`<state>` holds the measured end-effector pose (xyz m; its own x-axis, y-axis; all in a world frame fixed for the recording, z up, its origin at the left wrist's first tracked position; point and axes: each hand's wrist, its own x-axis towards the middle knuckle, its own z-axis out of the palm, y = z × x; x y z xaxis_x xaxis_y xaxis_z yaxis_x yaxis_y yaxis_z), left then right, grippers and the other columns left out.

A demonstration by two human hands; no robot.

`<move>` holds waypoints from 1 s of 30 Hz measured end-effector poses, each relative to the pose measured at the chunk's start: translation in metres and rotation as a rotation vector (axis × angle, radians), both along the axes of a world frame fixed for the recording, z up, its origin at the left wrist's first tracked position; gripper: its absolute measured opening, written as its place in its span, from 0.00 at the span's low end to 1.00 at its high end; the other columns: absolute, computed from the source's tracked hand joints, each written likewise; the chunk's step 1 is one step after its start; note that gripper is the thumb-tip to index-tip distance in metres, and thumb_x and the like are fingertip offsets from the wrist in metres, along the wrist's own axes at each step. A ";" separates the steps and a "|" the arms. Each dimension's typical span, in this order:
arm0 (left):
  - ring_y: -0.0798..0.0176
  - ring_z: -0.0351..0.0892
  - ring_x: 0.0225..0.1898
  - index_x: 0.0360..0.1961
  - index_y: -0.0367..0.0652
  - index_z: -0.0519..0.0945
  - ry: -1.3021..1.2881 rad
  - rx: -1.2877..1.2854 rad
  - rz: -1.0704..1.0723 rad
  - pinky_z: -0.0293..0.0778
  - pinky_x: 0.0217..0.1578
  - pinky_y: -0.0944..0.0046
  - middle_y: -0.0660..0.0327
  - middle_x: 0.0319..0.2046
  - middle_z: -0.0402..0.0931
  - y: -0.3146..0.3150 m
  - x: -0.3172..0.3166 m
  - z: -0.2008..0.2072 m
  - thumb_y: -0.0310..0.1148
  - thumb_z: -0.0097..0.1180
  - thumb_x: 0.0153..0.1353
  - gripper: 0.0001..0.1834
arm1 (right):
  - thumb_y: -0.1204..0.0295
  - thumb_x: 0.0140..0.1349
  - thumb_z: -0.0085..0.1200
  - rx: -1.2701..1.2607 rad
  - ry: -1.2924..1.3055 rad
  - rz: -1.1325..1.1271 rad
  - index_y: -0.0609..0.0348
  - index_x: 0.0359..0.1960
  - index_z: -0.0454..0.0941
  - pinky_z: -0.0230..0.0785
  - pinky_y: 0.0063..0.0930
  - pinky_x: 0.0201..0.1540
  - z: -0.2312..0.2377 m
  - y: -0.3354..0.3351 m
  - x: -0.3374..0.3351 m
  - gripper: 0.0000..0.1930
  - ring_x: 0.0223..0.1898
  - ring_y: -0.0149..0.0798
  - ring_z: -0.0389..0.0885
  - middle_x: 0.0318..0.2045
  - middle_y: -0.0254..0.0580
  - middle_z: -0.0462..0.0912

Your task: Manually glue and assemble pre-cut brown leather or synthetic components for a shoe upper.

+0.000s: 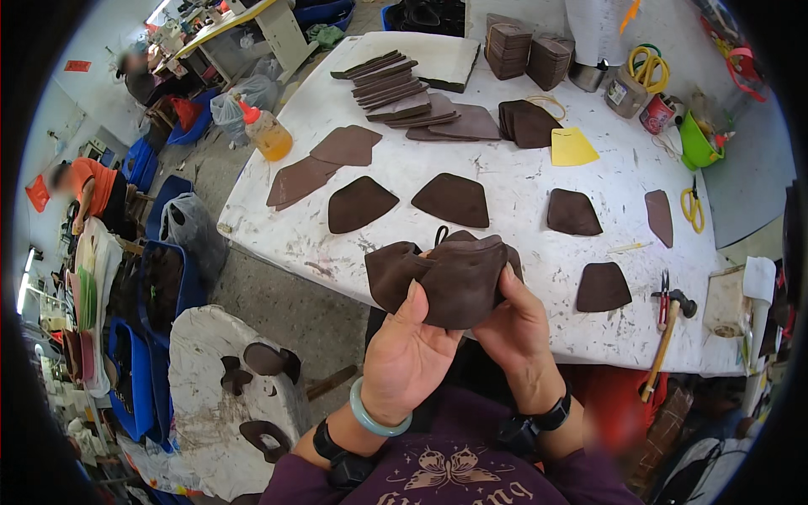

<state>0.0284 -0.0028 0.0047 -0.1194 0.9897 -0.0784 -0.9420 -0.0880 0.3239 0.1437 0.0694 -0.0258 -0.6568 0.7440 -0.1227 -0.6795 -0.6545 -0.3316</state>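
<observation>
Over the near edge of the white table (278,215), both my hands hold up a sewn dark brown leather piece (463,286), curved and folded, with a small black loop at its top. My left hand (408,358) grips its lower left side, thumb pressed on the front. My right hand (522,324) pinches its right side; the fingers behind the leather are hidden. Just beyond lie two flat dark leather panels, a left one (362,204) and a right one (452,200). Further right are two more, an upper panel (574,212) and a lower panel (603,287).
Fanned leather pieces (391,88) and upright stacks (508,49) stand at the back. A glue bottle (268,133) is at the left edge. On the right are yellow-handled scissors (693,209), red snips (663,299) and a hammer (665,341). A low stand (206,387) holds several leather scraps.
</observation>
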 end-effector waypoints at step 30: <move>0.61 0.71 0.54 0.59 0.41 0.64 0.145 -0.180 -0.102 0.69 0.53 0.61 0.56 0.54 0.70 -0.015 -0.014 -0.002 0.43 0.39 0.69 0.23 | 0.74 0.63 0.51 0.233 -0.240 -0.205 0.61 0.51 0.72 0.62 0.28 0.55 0.021 -0.011 0.009 0.14 0.50 0.31 0.72 0.48 0.36 0.75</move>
